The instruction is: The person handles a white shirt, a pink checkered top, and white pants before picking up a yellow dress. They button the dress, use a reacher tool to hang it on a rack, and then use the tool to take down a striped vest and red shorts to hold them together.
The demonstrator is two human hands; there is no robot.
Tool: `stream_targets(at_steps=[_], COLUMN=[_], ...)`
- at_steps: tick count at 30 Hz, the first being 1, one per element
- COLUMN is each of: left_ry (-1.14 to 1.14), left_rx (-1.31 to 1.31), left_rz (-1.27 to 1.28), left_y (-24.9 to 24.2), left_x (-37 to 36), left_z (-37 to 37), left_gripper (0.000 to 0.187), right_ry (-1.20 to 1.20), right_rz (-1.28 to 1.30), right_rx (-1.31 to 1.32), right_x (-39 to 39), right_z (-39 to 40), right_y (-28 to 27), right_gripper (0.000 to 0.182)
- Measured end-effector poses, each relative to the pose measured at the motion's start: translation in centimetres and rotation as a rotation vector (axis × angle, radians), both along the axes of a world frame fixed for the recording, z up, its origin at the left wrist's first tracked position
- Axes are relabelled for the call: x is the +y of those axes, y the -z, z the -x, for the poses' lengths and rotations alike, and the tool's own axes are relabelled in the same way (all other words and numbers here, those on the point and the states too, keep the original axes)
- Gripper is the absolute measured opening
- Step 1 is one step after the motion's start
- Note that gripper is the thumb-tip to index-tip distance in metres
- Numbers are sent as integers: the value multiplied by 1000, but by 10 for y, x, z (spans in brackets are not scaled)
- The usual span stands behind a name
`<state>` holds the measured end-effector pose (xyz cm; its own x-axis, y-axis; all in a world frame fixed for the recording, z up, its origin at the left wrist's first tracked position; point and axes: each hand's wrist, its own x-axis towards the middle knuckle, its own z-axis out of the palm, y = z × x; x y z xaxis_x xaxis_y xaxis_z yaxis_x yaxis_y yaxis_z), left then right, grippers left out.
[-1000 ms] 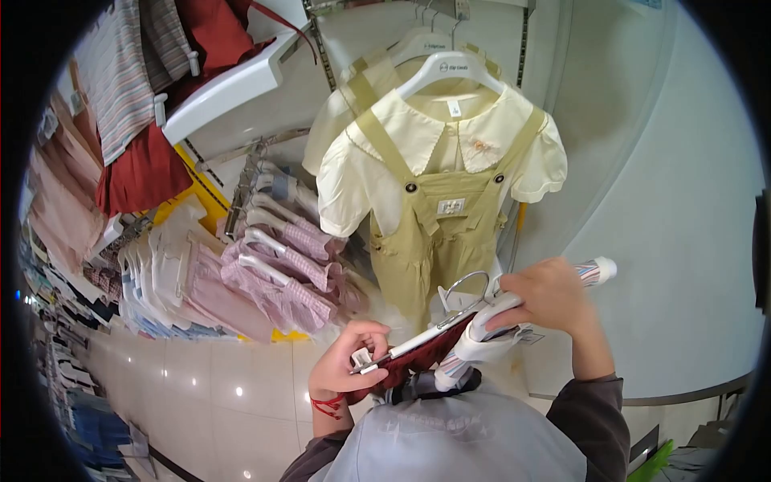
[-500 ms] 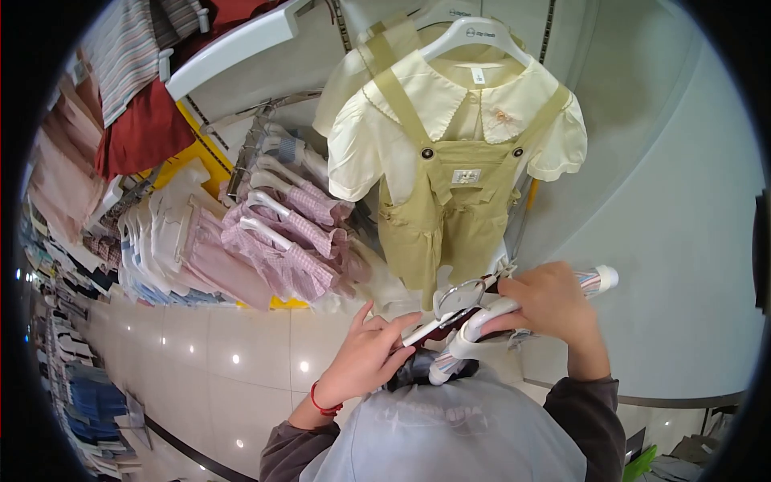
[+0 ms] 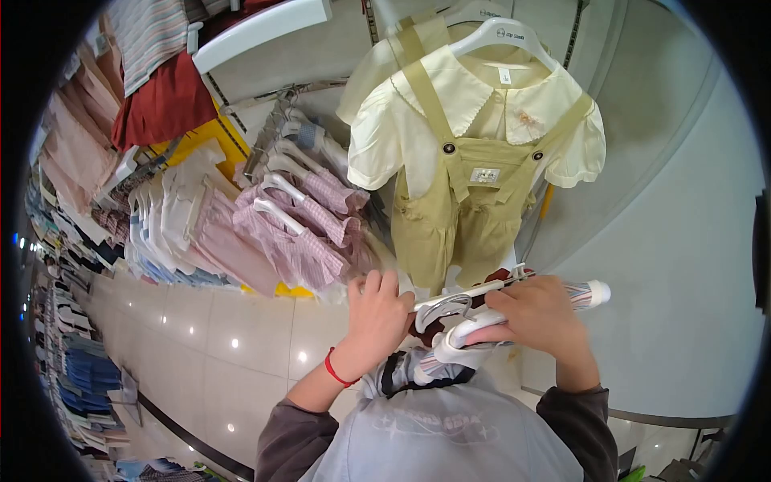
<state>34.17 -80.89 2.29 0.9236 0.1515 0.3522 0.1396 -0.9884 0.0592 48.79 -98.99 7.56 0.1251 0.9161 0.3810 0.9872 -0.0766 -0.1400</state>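
Observation:
My right hand [image 3: 536,317] grips a bundle of white plastic hangers [image 3: 474,323], one with a striped garment end [image 3: 589,292] sticking out to the right. A dark red garment [image 3: 430,323] hangs from a clip hanger with a metal hook [image 3: 440,306] in the same bundle. My left hand [image 3: 376,309] is closed on the left end of that clip hanger. Both hands are held in front of my chest, below an olive dungaree outfit [image 3: 470,197] with a cream blouse on a wall hanger.
Pink checked dresses [image 3: 297,233] on white hangers fill a rack to the left, with white and pink clothes [image 3: 181,221] beyond. Red and striped garments [image 3: 165,96] hang higher up. A glossy tiled floor [image 3: 209,353] lies below; a curved white wall [image 3: 683,241] stands right.
My left hand moved from the hanger's far left clip, opened briefly, and now closes on the hanger nearer my right hand. The hanger bundle rose slightly and the view tilted down.

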Motion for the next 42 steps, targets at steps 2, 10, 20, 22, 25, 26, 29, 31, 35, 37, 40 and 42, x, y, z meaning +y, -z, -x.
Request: stream_targets(at_steps=[2,10,20,22,25,26,29,31,35,37,40,42], left_ry=[66,671,844,737,699,701,846,870,646,636,678,634], left_rx=[158,494,624,780,810,862,911,910,899,707,604,620], left_rz=[95,981,1043,1100,1141,1174,1207,1268,1280,1277,1297,1341], left_y=[-12,16,8,1,-8,-10,4,10,9,16,23,26], left_x=[0,12,16,20,20,21,26,24,19,13,18,17], left_z=[1,-15,-25,-26,-25,-27,-33,-36,-39,-40,-44,-43], left_gripper=[17,52,66,64,52,52,55,57,65,67,62,60], right_ry=[-14,-20,30,69,88,71,35,38,71,87,107,60], right_rz=[-2,-12,86,150,138,118,110,167,217,201,248,235], right_rx=[6,14,181,207,232,253,286,259,264,287,321,320], right_x=[1,-2,-3,-2,0,2,3,5,12,13,14,17], right_z=[2,5,7,9,9,8,8,9,11,10,10,10], right_y=[0,4,21,20,25,28,31,28,31,35,38,44], right_gripper=[49,48,47,46,48,48,48,48,48,48,48,47])
